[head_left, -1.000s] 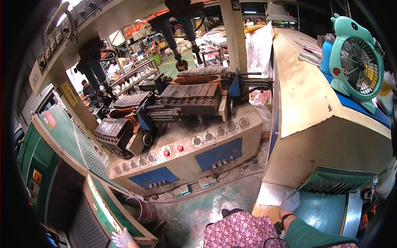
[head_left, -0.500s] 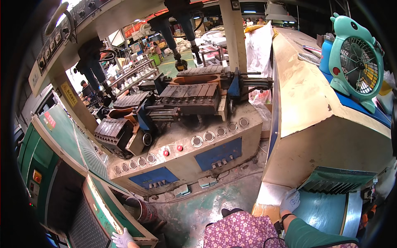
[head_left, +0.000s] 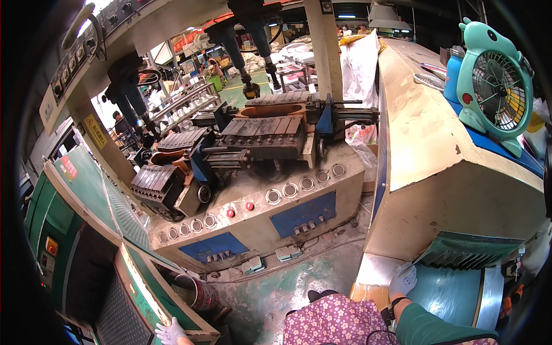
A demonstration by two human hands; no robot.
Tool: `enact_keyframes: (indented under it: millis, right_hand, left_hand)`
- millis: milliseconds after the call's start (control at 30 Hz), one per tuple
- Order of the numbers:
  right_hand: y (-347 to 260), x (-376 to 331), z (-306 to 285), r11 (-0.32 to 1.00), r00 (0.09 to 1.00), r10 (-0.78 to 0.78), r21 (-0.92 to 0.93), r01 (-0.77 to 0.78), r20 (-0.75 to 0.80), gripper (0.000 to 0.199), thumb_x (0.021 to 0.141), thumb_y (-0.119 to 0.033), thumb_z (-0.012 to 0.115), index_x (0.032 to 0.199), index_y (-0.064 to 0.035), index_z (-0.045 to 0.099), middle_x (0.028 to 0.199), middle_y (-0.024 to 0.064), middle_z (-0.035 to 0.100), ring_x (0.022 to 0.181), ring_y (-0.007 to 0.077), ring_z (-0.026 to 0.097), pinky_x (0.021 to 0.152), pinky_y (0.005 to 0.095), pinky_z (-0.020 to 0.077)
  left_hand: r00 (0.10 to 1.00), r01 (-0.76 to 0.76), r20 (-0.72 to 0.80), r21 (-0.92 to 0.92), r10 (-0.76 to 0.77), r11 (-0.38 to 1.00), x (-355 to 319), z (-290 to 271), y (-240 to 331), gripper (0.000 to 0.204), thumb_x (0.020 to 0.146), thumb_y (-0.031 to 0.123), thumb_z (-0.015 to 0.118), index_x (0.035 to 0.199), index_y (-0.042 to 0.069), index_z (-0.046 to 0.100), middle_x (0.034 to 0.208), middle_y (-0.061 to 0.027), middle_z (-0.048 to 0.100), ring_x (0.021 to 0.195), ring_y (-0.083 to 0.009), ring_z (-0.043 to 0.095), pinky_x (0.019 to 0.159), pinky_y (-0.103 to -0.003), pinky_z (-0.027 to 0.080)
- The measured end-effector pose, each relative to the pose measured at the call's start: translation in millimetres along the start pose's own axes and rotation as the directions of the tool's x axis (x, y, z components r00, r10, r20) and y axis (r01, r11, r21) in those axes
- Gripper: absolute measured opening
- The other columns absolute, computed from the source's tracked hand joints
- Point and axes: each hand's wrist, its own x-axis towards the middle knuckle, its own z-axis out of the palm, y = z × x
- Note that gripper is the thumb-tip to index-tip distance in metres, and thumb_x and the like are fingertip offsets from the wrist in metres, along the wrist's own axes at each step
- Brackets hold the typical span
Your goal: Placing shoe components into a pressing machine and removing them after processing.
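Observation:
My left hand, in a pale glove, rests at the rim of the green machine at the lower left. Its fingers are stretched out and nothing shows in them. To the right, my gloved right hand lies on the border between a shiny metal plate and a blue conveyor belt. Its fingers are extended and it holds nothing that I can see. Dark strip curtains hang over the belt's opening in the beige housing.
Ahead stands a press machine with clamped moulds, round gauges and red buttons on its front. A green animal-shaped fan and a blue bottle stand on the housing. Beside the green machine is a bucket. People work far back.

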Motion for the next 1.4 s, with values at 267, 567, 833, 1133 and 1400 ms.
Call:
enact_keyframes:
  millis: [267,567,833,1133,1400]
  right_hand:
    - [4,2,3,1.0,1.0,0.005,0.003,-0.005,0.0,0.073,0.102,-0.052,0.043,0.15,0.0019,0.037,0.152,0.02,0.045,0.143,0.0323,0.04,0.115,0.049,0.0329]
    - [2,1,-1,1.0,1.0,0.004,-0.009,-0.004,0.006,0.073,0.102,-0.052,0.042,0.15,0.0021,0.038,0.152,0.0199,0.045,0.143,0.0322,0.04,0.116,0.0494,0.0315]
    - [1,1,0,1.0,1.0,0.017,-0.019,-0.017,0.021,0.073,0.102,-0.052,0.041,0.151,0.0018,0.036,0.154,0.0194,0.043,0.144,0.0317,0.04,0.117,0.0493,0.0299]
    - [4,2,5,1.0,1.0,0.014,-0.021,-0.013,0.013,0.073,0.102,-0.052,0.043,0.151,0.0018,0.036,0.154,0.0192,0.043,0.144,0.0311,0.039,0.117,0.0491,0.0298]
    - [-1,1,-2,1.0,0.999,0.015,-0.016,-0.015,0.031,0.073,0.102,-0.052,0.042,0.151,0.002,0.036,0.154,0.0193,0.042,0.144,0.0307,0.039,0.117,0.0486,0.0305]
  left_hand:
    - [0.999,-0.016,-0.041,0.022,0.017,1.0,-1,-1,1,0.095,0.079,0.082,0.055,0.131,0.003,0.059,0.118,-0.023,0.065,0.103,-0.04,0.065,0.086,-0.053,0.05]
    - [0.999,-0.028,-0.014,0.03,0.029,0.999,-1,-9,5,0.092,0.079,0.081,0.057,0.127,0.003,0.061,0.109,-0.0215,0.066,0.095,-0.0384,0.066,0.081,-0.051,0.052]
    - [0.993,-0.043,-0.107,0.005,0.043,0.999,-1,0,0,0.091,0.077,0.082,0.058,0.123,0.003,0.062,0.104,-0.0204,0.066,0.091,-0.0383,0.066,0.078,-0.051,0.051]
    - [0.975,-0.063,-0.213,0.035,0.069,0.997,2,15,-4,0.089,0.075,0.083,0.059,0.117,0.004,0.064,0.097,-0.0183,0.066,0.084,-0.037,0.065,0.072,-0.051,0.051]
    - [0.983,-0.047,-0.176,0.065,0.058,0.997,1,8,-2,0.083,0.076,0.081,0.06,0.111,0.006,0.064,0.096,-0.017,0.066,0.083,-0.036,0.066,0.071,-0.05,0.051]
